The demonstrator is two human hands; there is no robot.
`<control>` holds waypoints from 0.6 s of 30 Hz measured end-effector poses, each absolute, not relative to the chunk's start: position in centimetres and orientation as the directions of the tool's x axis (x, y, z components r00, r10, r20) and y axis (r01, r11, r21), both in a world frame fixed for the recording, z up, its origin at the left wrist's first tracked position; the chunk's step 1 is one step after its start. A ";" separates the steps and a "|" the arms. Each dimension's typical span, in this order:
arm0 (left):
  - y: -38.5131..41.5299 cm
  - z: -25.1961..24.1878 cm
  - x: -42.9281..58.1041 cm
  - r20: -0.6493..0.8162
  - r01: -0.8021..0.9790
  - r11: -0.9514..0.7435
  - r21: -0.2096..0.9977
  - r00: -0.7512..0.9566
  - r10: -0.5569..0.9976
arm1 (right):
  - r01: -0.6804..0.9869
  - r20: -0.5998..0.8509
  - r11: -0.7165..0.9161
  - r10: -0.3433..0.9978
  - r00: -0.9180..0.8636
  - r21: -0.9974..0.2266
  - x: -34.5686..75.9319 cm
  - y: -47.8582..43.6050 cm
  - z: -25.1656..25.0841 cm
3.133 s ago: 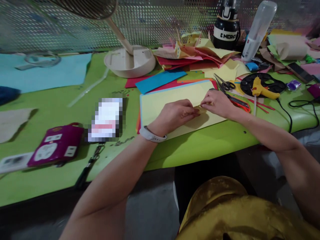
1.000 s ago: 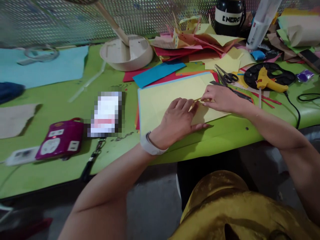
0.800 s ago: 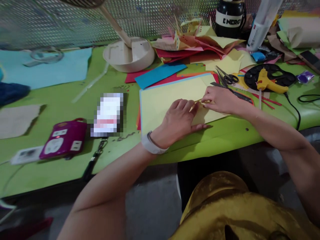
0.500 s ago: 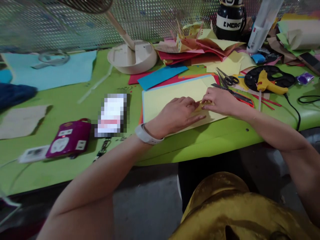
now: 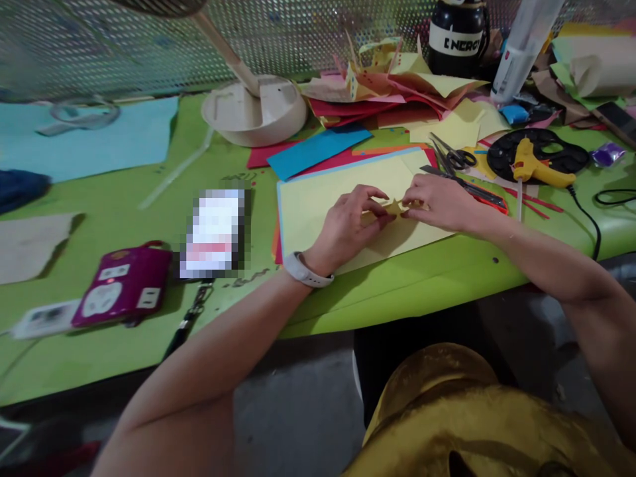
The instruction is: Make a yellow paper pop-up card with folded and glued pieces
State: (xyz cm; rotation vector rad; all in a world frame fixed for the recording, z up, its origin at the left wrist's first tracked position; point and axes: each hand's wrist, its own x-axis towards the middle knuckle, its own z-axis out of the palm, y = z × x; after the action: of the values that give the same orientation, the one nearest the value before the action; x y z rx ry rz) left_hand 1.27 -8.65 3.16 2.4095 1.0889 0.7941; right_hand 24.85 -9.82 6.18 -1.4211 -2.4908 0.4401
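Working a small yellow paper piece [image 5: 394, 208] over the yellow sheet [image 5: 322, 193], pinched narrowly by left hand [image 5: 349, 222] and right hand [image 5: 431, 199]; seemingly mid-shaping; probably calling for a steady hold next.

Near the table's [image 5: 124, 179] front edge lies the paper stack [image 5: 313, 205], phone [image 5: 213, 232] to its left, glue gun [image 5: 541, 171] to its right; the stand [image 5: 285, 116] is near the back edge.
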 end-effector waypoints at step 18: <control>-8.1 2.4 0.7 0.393 0.507 -0.823 0.255 0.724 0.568 | 0.789 0.084 0.428 0.895 -0.439 -0.441 24.7 -9.3 5.2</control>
State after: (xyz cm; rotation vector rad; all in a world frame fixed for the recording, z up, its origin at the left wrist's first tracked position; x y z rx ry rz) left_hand 0.72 -8.08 2.44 2.7951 0.8759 0.7011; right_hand 24.73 -9.26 5.16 -1.4523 -2.3805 0.4897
